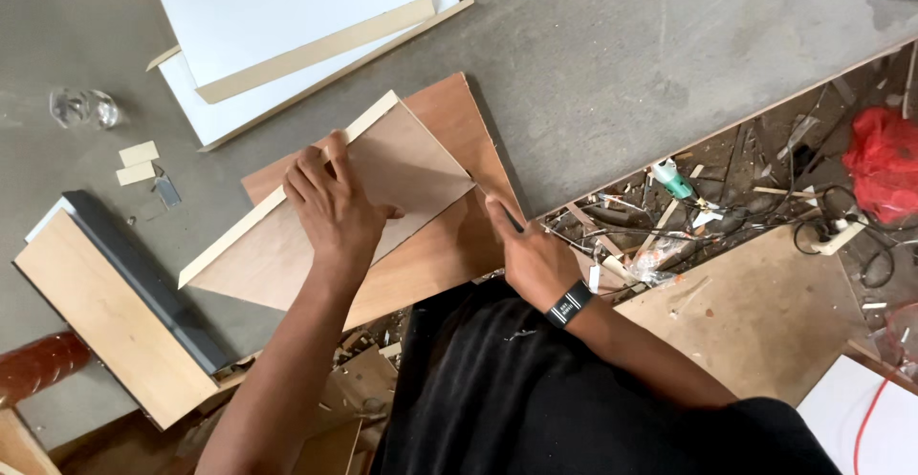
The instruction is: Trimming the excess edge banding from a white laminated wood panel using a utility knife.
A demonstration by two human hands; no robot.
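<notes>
A pale plywood panel (382, 198) is pressed flat beneath the left hand (330, 203), whose fingers are spread over its upper edge. It is laid across a darker brown board (449, 246) near the bench's (593, 64) front edge. A thin dark tool (499, 205) is pinched in the right hand (531, 255), its tip set at the panel's right corner. White boards (287, 16) are stacked toward the far edge, a tan board with a dark strip (115, 303) toward the left edge. Scraps are strewn on the floor (746, 207) beyond.
</notes>
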